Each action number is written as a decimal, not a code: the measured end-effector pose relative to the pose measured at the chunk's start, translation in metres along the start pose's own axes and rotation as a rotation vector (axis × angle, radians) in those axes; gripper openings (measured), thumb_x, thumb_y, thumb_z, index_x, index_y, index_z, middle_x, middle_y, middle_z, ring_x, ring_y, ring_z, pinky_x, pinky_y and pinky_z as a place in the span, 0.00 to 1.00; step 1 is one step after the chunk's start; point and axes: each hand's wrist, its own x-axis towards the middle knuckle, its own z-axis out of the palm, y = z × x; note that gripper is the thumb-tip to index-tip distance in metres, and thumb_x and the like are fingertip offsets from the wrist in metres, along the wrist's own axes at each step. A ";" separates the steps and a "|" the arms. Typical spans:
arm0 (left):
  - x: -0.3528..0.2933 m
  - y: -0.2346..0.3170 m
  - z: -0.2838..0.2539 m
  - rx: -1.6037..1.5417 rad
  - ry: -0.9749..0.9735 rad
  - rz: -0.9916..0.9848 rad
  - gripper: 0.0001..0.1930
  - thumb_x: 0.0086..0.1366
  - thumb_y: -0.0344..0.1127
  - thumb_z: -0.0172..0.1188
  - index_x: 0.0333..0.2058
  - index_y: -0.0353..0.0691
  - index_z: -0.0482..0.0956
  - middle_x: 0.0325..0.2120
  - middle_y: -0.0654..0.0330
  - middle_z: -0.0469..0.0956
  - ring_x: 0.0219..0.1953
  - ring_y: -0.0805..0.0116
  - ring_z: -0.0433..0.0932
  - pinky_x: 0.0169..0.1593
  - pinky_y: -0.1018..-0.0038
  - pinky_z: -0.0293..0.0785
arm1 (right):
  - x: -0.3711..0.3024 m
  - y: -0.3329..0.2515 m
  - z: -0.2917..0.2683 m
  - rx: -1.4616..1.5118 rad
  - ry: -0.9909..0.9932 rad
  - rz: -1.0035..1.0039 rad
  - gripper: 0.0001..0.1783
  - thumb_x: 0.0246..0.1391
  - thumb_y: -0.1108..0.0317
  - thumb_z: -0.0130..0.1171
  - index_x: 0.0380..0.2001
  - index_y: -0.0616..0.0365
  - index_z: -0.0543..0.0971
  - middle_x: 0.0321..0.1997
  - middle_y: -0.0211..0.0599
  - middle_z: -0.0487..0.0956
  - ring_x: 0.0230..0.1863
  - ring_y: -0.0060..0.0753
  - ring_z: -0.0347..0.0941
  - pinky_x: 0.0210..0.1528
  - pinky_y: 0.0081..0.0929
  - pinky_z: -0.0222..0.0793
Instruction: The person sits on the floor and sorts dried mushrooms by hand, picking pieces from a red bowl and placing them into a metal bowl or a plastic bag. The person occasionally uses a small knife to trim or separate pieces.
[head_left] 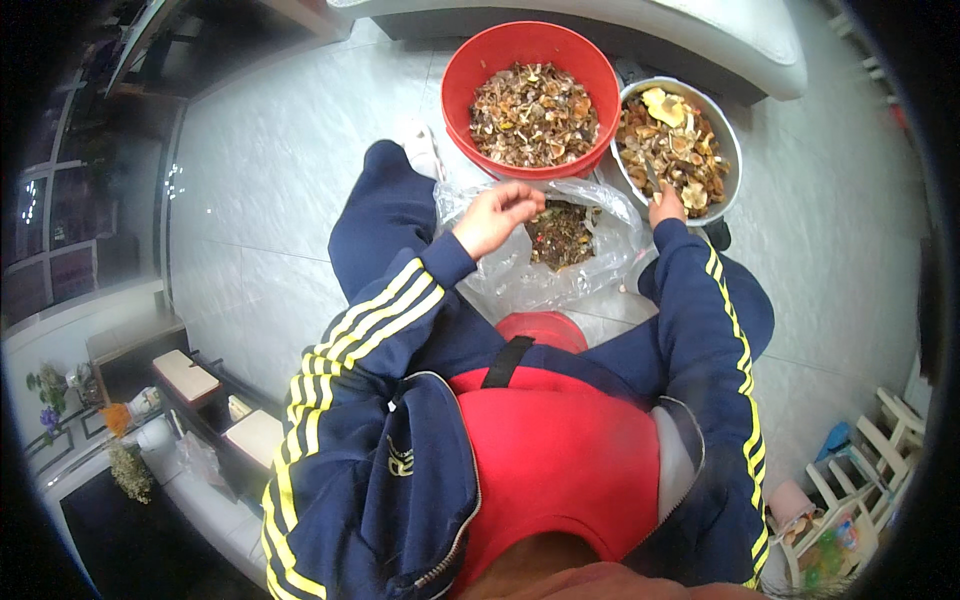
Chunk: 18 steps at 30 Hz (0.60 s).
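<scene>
My left hand (500, 215) is over the left part of a clear plastic bag (490, 275), fingers curled into a pinch; whatever they hold, if anything, is too small to make out. Dark brown scraps (560, 240) lie in the bag's open middle. At the near rim of a silver basin (735, 150), my right hand (668, 205) is closed around what looks like a small knife (652, 178), its thin blade pointing away from me over the mushrooms. Brown mushrooms (690, 155) fill the basin, with a large yellow one (664, 106) on top.
Beyond the bag stands a red bucket (455, 95) full of mushroom pieces (535, 115). A pale sofa-like edge (700, 30) runs behind both containers. White slatted racks (850, 480) stand at the lower right, and brown-topped stools (186, 375) at the left. My knees flank the bag.
</scene>
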 end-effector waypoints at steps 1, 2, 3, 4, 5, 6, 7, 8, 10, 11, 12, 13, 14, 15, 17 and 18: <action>0.014 0.007 -0.010 -0.037 0.048 0.021 0.13 0.64 0.32 0.52 0.45 0.33 0.73 0.39 0.60 0.78 0.42 0.75 0.75 0.48 0.78 0.70 | 0.003 0.000 0.002 0.006 0.010 0.016 0.25 0.45 0.69 0.58 0.50 0.56 0.69 0.44 0.54 0.76 0.47 0.55 0.71 0.50 0.42 0.66; 0.028 0.013 -0.022 -0.056 0.092 0.085 0.12 0.64 0.31 0.52 0.44 0.33 0.74 0.37 0.60 0.78 0.40 0.75 0.75 0.46 0.78 0.70 | 0.005 0.001 0.004 0.037 0.014 0.035 0.26 0.45 0.69 0.58 0.50 0.55 0.68 0.43 0.54 0.76 0.47 0.56 0.72 0.50 0.43 0.66; 0.042 0.018 -0.033 -0.074 0.139 0.134 0.10 0.63 0.29 0.51 0.42 0.33 0.74 0.35 0.61 0.78 0.38 0.76 0.74 0.45 0.79 0.70 | 0.006 0.003 0.007 0.052 0.042 0.025 0.26 0.45 0.69 0.58 0.51 0.56 0.68 0.42 0.55 0.76 0.46 0.55 0.72 0.49 0.43 0.66; 0.055 0.021 -0.043 -0.149 0.190 0.114 0.10 0.63 0.29 0.51 0.42 0.33 0.74 0.35 0.60 0.78 0.37 0.76 0.75 0.44 0.79 0.71 | 0.007 0.006 0.011 0.020 0.037 0.028 0.26 0.45 0.69 0.58 0.51 0.57 0.67 0.43 0.55 0.76 0.47 0.55 0.72 0.49 0.43 0.66; 0.066 0.023 -0.053 -0.243 0.228 0.131 0.10 0.64 0.29 0.50 0.42 0.33 0.74 0.35 0.60 0.78 0.36 0.75 0.75 0.43 0.79 0.71 | 0.007 0.009 0.013 -0.015 0.029 0.042 0.27 0.45 0.70 0.59 0.51 0.58 0.67 0.43 0.56 0.75 0.47 0.55 0.71 0.50 0.42 0.66; 0.073 0.025 -0.063 -0.319 0.233 0.119 0.11 0.64 0.31 0.50 0.44 0.32 0.72 0.37 0.57 0.78 0.40 0.70 0.76 0.46 0.77 0.71 | 0.007 0.012 0.016 -0.020 0.039 0.021 0.27 0.45 0.70 0.59 0.51 0.58 0.67 0.44 0.56 0.75 0.47 0.55 0.71 0.50 0.42 0.66; 0.077 0.025 -0.069 -0.366 0.258 0.076 0.12 0.65 0.31 0.49 0.44 0.31 0.71 0.39 0.55 0.77 0.39 0.68 0.76 0.47 0.76 0.71 | 0.008 0.014 0.018 -0.023 0.052 -0.002 0.27 0.44 0.70 0.60 0.51 0.58 0.67 0.44 0.56 0.75 0.48 0.55 0.70 0.50 0.42 0.65; 0.081 0.027 -0.075 -0.392 0.272 0.030 0.13 0.65 0.31 0.49 0.45 0.31 0.70 0.39 0.54 0.77 0.40 0.67 0.76 0.47 0.75 0.72 | 0.008 0.015 0.020 -0.029 0.064 -0.009 0.28 0.44 0.70 0.61 0.50 0.59 0.67 0.45 0.56 0.74 0.48 0.55 0.70 0.50 0.42 0.65; 0.087 0.030 -0.082 -0.428 0.256 -0.009 0.13 0.66 0.32 0.48 0.46 0.31 0.69 0.41 0.54 0.76 0.41 0.67 0.76 0.48 0.74 0.72 | 0.008 0.014 0.021 -0.002 0.059 -0.042 0.28 0.43 0.70 0.62 0.50 0.59 0.68 0.44 0.55 0.74 0.48 0.55 0.69 0.50 0.42 0.65; 0.090 0.033 -0.085 -0.444 0.226 0.012 0.13 0.66 0.32 0.48 0.46 0.31 0.69 0.41 0.54 0.76 0.41 0.66 0.76 0.48 0.73 0.72 | 0.009 0.013 0.020 0.012 0.055 -0.052 0.28 0.42 0.70 0.62 0.50 0.58 0.68 0.44 0.54 0.74 0.49 0.55 0.69 0.50 0.41 0.65; 0.094 0.038 -0.088 -0.461 0.194 0.069 0.13 0.65 0.33 0.49 0.46 0.32 0.69 0.41 0.54 0.76 0.42 0.67 0.75 0.49 0.74 0.72 | 0.008 0.011 0.021 0.020 0.070 -0.053 0.26 0.42 0.70 0.62 0.48 0.59 0.69 0.43 0.53 0.74 0.48 0.53 0.70 0.50 0.41 0.65; 0.095 0.042 -0.091 -0.468 0.219 0.078 0.13 0.65 0.33 0.49 0.46 0.31 0.69 0.41 0.54 0.76 0.42 0.68 0.75 0.49 0.74 0.71 | 0.008 0.009 0.020 0.011 0.069 -0.078 0.26 0.42 0.71 0.62 0.47 0.60 0.70 0.43 0.53 0.74 0.47 0.53 0.70 0.49 0.41 0.65; 0.096 0.045 -0.092 -0.475 0.236 0.096 0.13 0.65 0.33 0.49 0.46 0.31 0.69 0.41 0.54 0.76 0.42 0.68 0.75 0.49 0.74 0.71 | 0.006 0.008 0.019 0.001 0.059 -0.079 0.25 0.41 0.71 0.62 0.46 0.60 0.70 0.42 0.53 0.74 0.47 0.52 0.70 0.49 0.41 0.66; 0.096 0.048 -0.093 -0.490 0.247 0.123 0.14 0.65 0.33 0.50 0.46 0.31 0.69 0.41 0.55 0.76 0.43 0.68 0.75 0.49 0.75 0.71 | 0.004 0.008 0.020 -0.010 0.047 -0.079 0.24 0.41 0.71 0.62 0.46 0.60 0.71 0.42 0.52 0.75 0.47 0.52 0.70 0.49 0.41 0.66; 0.091 0.049 -0.094 -0.473 0.233 0.116 0.14 0.65 0.34 0.50 0.46 0.32 0.70 0.40 0.55 0.76 0.42 0.69 0.75 0.49 0.75 0.72 | 0.003 0.009 0.023 0.044 0.063 -0.044 0.21 0.42 0.73 0.61 0.43 0.59 0.72 0.37 0.48 0.77 0.41 0.46 0.74 0.44 0.37 0.69; 0.090 0.049 -0.093 -0.475 0.216 0.117 0.14 0.65 0.34 0.50 0.46 0.32 0.70 0.40 0.55 0.76 0.42 0.69 0.75 0.48 0.75 0.72 | 0.004 0.010 0.027 0.142 0.057 0.009 0.20 0.43 0.73 0.61 0.43 0.59 0.72 0.35 0.47 0.77 0.39 0.45 0.75 0.43 0.36 0.69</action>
